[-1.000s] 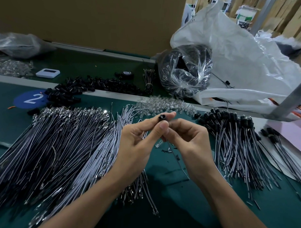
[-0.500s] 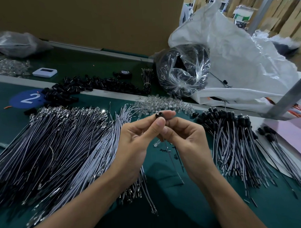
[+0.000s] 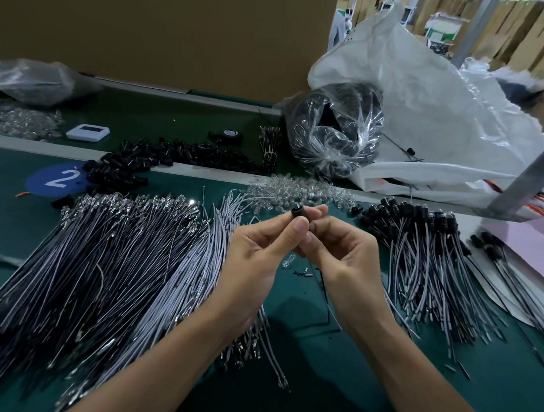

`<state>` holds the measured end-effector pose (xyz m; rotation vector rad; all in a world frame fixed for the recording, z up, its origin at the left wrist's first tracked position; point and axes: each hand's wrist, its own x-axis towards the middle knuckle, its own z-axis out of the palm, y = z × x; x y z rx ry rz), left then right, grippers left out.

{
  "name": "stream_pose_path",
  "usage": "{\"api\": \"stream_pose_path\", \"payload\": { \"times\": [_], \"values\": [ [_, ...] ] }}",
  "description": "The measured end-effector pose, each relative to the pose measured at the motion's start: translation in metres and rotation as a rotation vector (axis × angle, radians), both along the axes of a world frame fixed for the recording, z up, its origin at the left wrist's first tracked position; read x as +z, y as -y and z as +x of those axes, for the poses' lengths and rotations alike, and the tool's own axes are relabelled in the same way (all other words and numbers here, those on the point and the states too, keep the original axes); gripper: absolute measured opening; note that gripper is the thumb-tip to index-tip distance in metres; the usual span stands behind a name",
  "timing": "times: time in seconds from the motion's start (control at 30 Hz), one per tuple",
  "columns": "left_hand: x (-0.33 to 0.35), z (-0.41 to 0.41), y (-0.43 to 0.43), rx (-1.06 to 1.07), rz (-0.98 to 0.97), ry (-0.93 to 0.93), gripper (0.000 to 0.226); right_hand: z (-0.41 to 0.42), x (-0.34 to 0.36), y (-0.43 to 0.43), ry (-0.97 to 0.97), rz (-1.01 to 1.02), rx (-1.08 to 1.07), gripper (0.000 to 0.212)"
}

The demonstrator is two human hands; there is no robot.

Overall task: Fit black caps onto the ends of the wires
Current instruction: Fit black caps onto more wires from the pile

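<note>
My left hand [image 3: 260, 258] pinches a small black cap [image 3: 296, 212] between thumb and forefinger at the middle of the view. Touching it from the right, my right hand [image 3: 340, 249] grips the thin wire [image 3: 324, 293] that hangs down from the cap towards the green mat. A wide pile of uncapped grey wires [image 3: 112, 267] with metal ends fans out to the left. To the right lies a bundle of wires with black caps fitted [image 3: 420, 240]. Loose black caps [image 3: 146, 162] are heaped behind the left pile.
A heap of small clear parts [image 3: 298, 194] lies just behind my hands. A clear bag of black parts [image 3: 336, 129] and a big white sack [image 3: 430, 107] fill the back right. A white device [image 3: 87, 131], a tape roll [image 3: 231, 135], a cardboard wall [image 3: 172, 36] and a metal post [image 3: 522, 181] stand around.
Both hands stay pressed together around the cap; they have drifted slightly up and left in the view. The wire still hangs below them.
</note>
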<state>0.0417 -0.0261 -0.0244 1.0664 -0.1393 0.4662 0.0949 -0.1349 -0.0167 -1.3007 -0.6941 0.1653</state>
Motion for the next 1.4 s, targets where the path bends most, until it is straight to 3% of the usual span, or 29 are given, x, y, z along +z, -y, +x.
{"api": "stream_pose_path", "payload": {
  "times": [0.27,0.73,1.13,1.4],
  "values": [
    [0.0016,-0.0034,0.0013,0.043,0.033,0.01,0.027,0.0014,0.0001,0.0008,0.017,0.034,-0.026,0.006],
    [0.0029,-0.003,-0.0012,0.153,0.02,0.032,0.024,0.0042,0.0017,0.0033,0.037,-0.101,0.01,0.023],
    [0.0032,-0.0041,0.004,0.163,0.079,0.009,0.026,0.0007,-0.0001,0.0034,0.1,-0.056,-0.049,0.013],
    [0.0043,-0.0042,-0.0015,0.198,0.03,0.002,0.029,0.0044,0.0045,0.005,0.034,-0.059,0.073,0.014]
  ]
}}
